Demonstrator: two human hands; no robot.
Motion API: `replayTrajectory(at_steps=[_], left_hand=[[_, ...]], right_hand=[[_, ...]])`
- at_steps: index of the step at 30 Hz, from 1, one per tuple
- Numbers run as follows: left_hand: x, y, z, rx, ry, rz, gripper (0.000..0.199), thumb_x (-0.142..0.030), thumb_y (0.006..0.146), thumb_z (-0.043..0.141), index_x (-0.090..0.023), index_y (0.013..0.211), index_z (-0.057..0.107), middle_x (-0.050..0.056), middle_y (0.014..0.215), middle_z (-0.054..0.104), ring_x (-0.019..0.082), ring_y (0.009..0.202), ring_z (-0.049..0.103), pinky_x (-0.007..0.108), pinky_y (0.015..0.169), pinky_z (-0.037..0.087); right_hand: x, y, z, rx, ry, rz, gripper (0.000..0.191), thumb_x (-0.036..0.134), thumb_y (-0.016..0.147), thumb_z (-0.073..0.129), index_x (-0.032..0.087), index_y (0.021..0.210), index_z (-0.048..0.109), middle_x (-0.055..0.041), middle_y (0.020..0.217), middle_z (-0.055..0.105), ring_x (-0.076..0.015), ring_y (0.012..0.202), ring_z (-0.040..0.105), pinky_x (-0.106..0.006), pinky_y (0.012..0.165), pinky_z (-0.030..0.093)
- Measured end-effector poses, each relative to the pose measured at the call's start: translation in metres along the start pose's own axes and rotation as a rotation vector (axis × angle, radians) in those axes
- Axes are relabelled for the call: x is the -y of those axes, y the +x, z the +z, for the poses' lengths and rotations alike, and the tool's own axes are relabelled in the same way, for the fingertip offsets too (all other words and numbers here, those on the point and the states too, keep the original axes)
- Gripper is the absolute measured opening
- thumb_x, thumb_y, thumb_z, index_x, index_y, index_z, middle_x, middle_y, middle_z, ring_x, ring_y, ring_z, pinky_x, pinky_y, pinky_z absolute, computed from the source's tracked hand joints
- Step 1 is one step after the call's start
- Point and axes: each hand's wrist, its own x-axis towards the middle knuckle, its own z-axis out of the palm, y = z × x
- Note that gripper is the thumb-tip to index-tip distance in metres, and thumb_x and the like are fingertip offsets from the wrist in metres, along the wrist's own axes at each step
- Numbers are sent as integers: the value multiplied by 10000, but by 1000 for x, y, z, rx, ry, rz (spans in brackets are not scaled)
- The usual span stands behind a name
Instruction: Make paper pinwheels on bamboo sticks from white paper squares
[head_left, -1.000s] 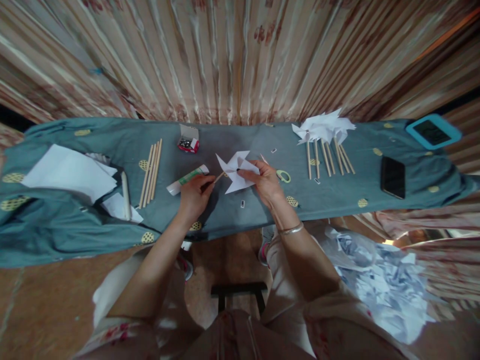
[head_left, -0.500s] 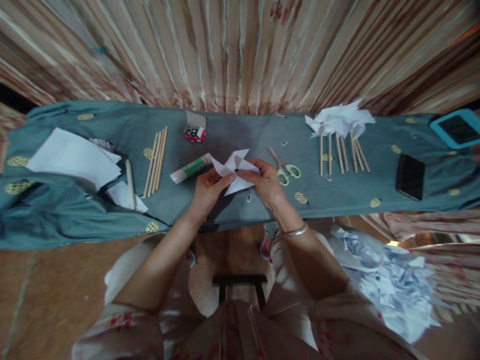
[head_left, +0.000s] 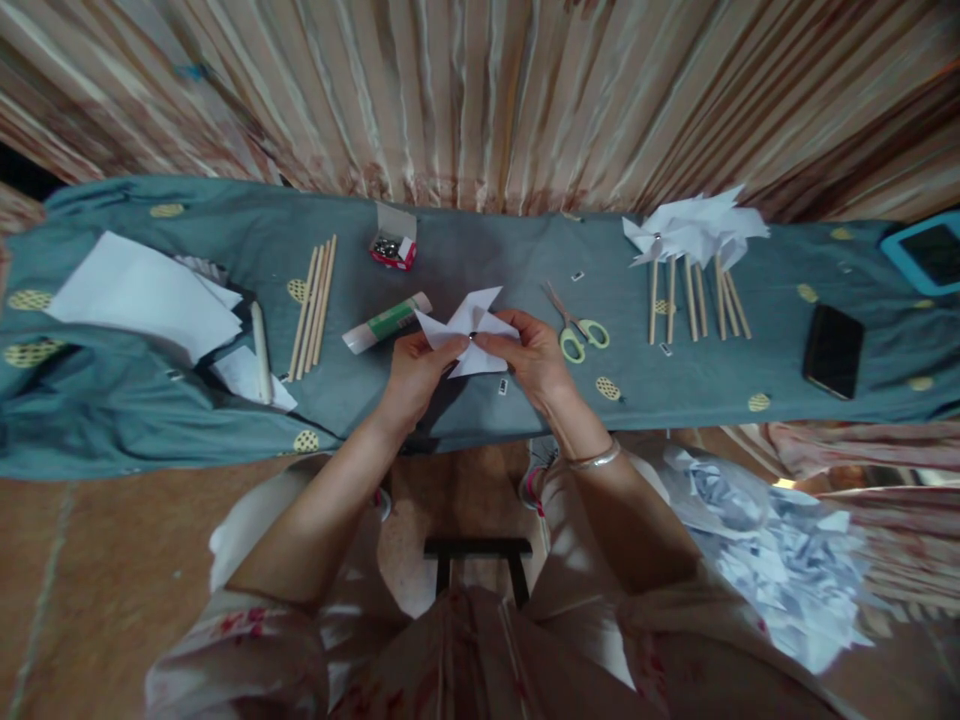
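Observation:
Between my two hands is a white paper pinwheel (head_left: pixel 480 304), its folded blades spread, with a small dark pin head at its centre. My left hand (head_left: pixel 414 378) is closed on its left side, thumb near the centre. From the right, my right hand (head_left: pixel 538 362) pinches it too, thumb close to the pin. Just left of the pinwheel lies a green and white glue stick (head_left: pixel 388 322). Scissors (head_left: pixel 576 328) with light green handles rest right of my right hand. Behind the glue stick stands an open small red box (head_left: pixel 393 250) of metal pins.
Several wooden sticks (head_left: pixel 313 310) and a stack of white paper (head_left: pixel 142 295) with a white pen-like tool (head_left: pixel 261 352) lie left. Finished pinwheels on sticks (head_left: pixel 701 232), a black phone (head_left: pixel 833 350) and a blue-framed device (head_left: pixel 930 252) are right. A bag of paper scraps (head_left: pixel 787 560) sits below.
The pinwheel has turned slightly in my hands, and the pin head at its centre shows more clearly. Both hands keep their hold. The view has shifted a little.

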Motion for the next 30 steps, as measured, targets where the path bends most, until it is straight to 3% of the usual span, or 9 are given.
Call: replayTrajectory(at_steps=[10,18,25,28,30], left_hand=[[-1,-2,0,-12,-16,-5,303,-337,511,858,-131,666,698,6,663,684,120,615,596,242,630,485],[-1,-1,-1,-9,-39,-16,340,-352,493,879,-131,674,695,10,677,690,124,616,601,245,622,490],[-2,-1,0,-29,-17,-35,331,-359,519,860,-135,685,682,12,678,681,126,615,606,249,618,486],[-1,-1,0,-27,-29,-25,316,-348,521,860,-140,673,677,8,670,678,119,600,595,245,607,483],[-1,-1,1,-27,-26,-20,300,-340,530,856,-143,674,681,9,671,681,116,594,588,241,596,479]], right_hand=[[2,-2,0,18,-44,-51,338,394,540,855,207,738,656,60,645,591,-87,559,474,-241,538,386],[-1,0,-1,16,-170,-144,300,409,602,828,229,761,648,39,700,609,-132,641,541,-286,618,460],[1,-10,-2,-71,-395,-401,343,360,742,759,260,1032,605,-32,1097,668,-218,1032,630,-371,913,510],[6,-16,-3,-87,-573,-514,236,341,811,692,244,1014,623,-73,1357,559,-244,1217,553,-411,1037,451],[8,-18,-5,-66,-661,-596,136,305,835,661,231,948,645,-75,1431,498,-252,1301,491,-429,1117,380]])
